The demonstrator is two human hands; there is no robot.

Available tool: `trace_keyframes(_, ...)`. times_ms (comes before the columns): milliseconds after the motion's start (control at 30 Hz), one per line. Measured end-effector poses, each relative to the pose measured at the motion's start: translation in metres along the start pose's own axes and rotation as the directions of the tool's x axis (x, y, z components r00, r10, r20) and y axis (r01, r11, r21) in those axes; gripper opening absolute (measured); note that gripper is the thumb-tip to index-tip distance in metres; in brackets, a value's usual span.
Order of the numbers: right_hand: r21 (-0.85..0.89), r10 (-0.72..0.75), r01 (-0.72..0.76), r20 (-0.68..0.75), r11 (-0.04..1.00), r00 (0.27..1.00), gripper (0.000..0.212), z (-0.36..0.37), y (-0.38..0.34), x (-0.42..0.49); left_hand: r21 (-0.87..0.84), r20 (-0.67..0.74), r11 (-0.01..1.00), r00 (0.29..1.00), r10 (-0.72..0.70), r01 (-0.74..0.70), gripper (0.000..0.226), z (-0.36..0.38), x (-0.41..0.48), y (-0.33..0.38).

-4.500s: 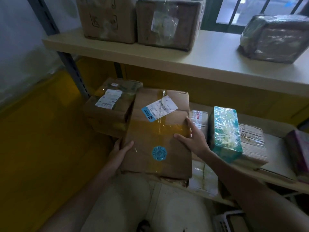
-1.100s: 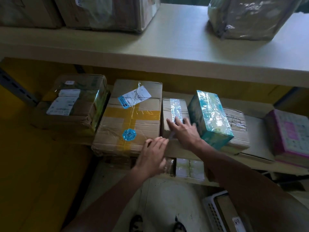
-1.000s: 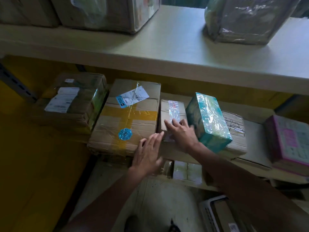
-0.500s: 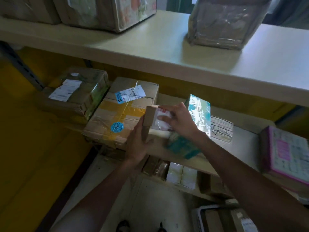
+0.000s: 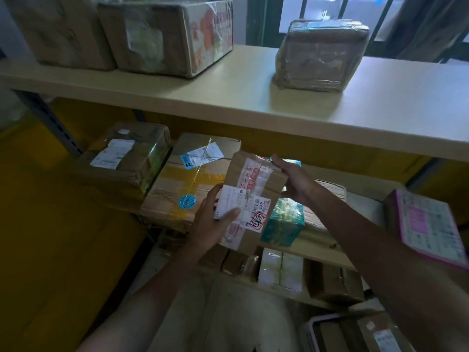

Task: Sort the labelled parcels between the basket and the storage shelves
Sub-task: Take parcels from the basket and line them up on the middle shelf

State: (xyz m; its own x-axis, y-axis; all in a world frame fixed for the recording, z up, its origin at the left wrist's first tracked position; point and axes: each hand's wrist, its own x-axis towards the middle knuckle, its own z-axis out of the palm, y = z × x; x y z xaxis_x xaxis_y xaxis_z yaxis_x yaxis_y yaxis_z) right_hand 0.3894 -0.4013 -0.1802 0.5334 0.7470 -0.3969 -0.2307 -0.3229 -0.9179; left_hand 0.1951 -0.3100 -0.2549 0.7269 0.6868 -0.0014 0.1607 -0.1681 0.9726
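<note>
Both hands on one small cardboard parcel (image 5: 253, 196), held in the air in front of the middle shelf (image 5: 365, 201), tilted, label side up toward the camera.

Left hand (image 5: 213, 222): closed around the parcel's near-left end, thumb lying across the white label, fingers wrapped underneath. Right hand (image 5: 294, 181): clamped on the far-right edge, fingers curled over the top corner, thumb on the side. The label (image 5: 256, 212) reads "843", with a handwritten mark in a red circle; clear tape with a red print runs the length of the parcel.

Around the hands:
- Just left of the left hand: large taped box (image 5: 185, 181) on the middle shelf, with a white-and-blue label and a round blue sticker.
- Further left: film-wrapped box (image 5: 127, 158), white label on top.
- Behind and below the held parcel, under the right wrist: teal wrapped packet (image 5: 284, 222) lying on a flat brown parcel (image 5: 327, 214).
- Well right of the right forearm: pink-edged box (image 5: 429, 222).
- Above both hands: top shelf (image 5: 228, 92) with a printed carton (image 5: 165, 36) and a film-wrapped bundle (image 5: 322, 54).
- Below the hands: lower shelf row of small packs (image 5: 279, 273).
- Bottom right, under the right forearm: basket (image 5: 312, 329), with a parcel inside; only partly in view.
</note>
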Motion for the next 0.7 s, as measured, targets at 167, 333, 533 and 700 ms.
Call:
trace_keyframes(167, -0.03, -0.171, 0.169, -0.079, 0.985, 0.982, 0.038, 0.025, 0.012, -0.007, -0.072, 0.014, 0.997, 1.0, -0.003, 0.004, 0.049, -0.014, -0.007, -0.003)
trace_keyframes(333, -0.091, -0.223, 0.217, -0.066, 0.972, 0.973, 0.023, 0.039, 0.022, -0.027, -0.114, 0.02, 0.993, 0.999, -0.026, 0.028, 0.041, -0.024, -0.018, 0.0)
trace_keyframes(533, -0.158, -0.362, 0.335, -0.199, 0.929, 0.911, 0.063, 0.037, 0.049, -0.054, -0.13, 0.043, 0.991, 0.998, 0.044, -0.038, 0.048, -0.008, -0.041, 0.001)
trace_keyframes(700, -0.016, -0.317, 0.35, -0.462, 0.937, 0.828, 0.048, 0.006, 0.079, -0.093, 0.022, 0.274, 0.993, 0.956, 0.106, -0.116, 0.076, 0.025, -0.066, -0.012)
